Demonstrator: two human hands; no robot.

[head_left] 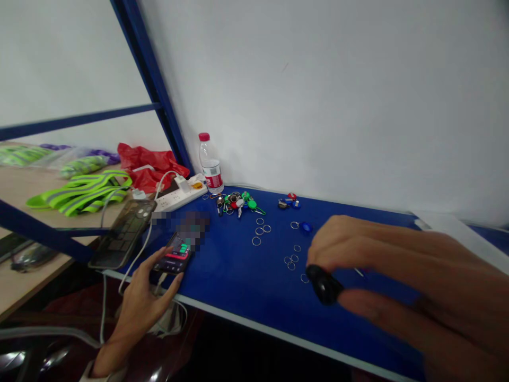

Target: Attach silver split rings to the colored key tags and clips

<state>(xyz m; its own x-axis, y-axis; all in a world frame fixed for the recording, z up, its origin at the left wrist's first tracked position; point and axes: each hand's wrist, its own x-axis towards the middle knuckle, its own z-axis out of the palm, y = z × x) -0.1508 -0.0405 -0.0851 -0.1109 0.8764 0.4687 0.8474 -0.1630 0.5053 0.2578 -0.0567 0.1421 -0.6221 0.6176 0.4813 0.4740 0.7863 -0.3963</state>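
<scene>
Black plastic fob (pixel 324 284) sits pinched between the right hand's (pixel 401 281) fingers (pixel 358 303)

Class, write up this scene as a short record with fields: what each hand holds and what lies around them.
left hand: holds a black smartphone with a lit screen
right hand: grips a black rounded object
surface: blue tabletop
near right hand: loose silver metal split rings
further back: heap of colourful key tags
by the wall: clear plastic bottle with pink cap; white power strip
</scene>
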